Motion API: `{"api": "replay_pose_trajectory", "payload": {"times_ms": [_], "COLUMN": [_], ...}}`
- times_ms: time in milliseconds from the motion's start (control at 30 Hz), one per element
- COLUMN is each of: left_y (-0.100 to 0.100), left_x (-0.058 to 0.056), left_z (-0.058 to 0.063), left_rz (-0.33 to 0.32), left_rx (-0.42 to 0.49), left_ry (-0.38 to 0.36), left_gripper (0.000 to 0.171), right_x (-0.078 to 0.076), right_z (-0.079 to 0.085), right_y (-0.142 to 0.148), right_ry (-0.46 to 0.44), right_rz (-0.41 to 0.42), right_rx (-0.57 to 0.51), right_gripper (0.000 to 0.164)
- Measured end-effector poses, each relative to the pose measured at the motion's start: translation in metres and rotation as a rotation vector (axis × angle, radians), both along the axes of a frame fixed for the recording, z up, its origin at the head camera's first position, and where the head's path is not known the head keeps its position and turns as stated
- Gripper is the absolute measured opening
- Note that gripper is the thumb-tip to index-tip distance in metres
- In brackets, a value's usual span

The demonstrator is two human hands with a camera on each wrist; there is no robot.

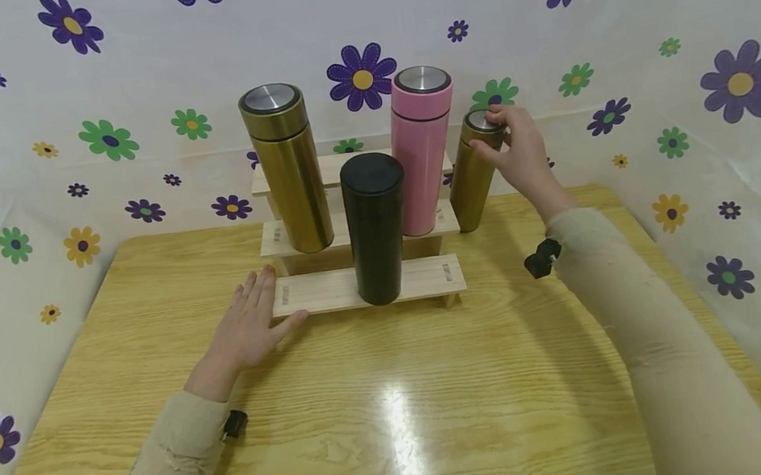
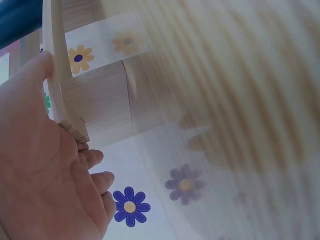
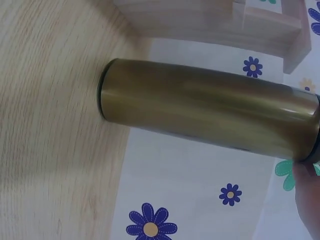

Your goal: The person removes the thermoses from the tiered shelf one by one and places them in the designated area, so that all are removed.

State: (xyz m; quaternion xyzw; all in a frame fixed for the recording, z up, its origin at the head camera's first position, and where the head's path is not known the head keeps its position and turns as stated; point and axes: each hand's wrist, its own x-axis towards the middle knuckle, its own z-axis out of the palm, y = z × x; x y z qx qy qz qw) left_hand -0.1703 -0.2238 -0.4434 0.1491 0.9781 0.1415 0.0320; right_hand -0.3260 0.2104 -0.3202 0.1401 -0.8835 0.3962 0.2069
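At the right end of the wooden step rack (image 1: 317,293), my right hand (image 1: 516,148) grips a gold thermos (image 1: 471,183) around its steel-topped lid. In the right wrist view this thermos (image 3: 200,105) stands with its base at the table, beside the rack; only part of a finger shows by the lid. My left hand (image 1: 248,327) rests against the left end of the lowest step, its thumb along the front edge and fingers extended. The left wrist view shows the left hand (image 2: 50,165) touching the board's end.
A black thermos (image 1: 374,230) stands on the lowest step. On the middle step are another gold thermos (image 1: 293,185) at left and a pink thermos (image 1: 421,172) at right. Behind the wooden table (image 1: 330,426) hangs a white cloth (image 1: 150,61) printed with flowers.
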Motion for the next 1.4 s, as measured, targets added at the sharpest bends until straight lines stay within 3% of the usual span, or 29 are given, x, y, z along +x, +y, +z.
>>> {"api": "replay_pose_trajectory", "payload": {"times_ms": [300,533,767,1067,1400], "left_y": [0.001,0.001,0.001,0.002,0.002], "left_x": [0.0,0.001,0.0,0.001,0.0], "left_z": [0.002,0.004,0.004,0.006,0.004], "left_rz": [0.003,0.01,0.012,0.008,0.007], "left_rx": [0.009,0.026,0.016,0.0,-0.004], "left_ry": [-0.011,0.002,-0.007,-0.023,-0.02], "left_gripper": [0.097,0.097,0.097,0.097,0.097], "right_x": [0.013,0.041,0.063,0.067,0.064], "right_z": [0.017,0.05,0.072,0.089,0.088], "right_y": [-0.006,-0.031,-0.054,-0.07,-0.077], "right_ry": [0.083,0.19,0.28,0.315,0.328], "right_rz": [-0.004,0.123,0.221,0.257,0.266], "right_rx": [0.026,-0.065,-0.087,0.133,0.189], "right_gripper": [0.043,0.039,0.048,0.054,0.051]}}
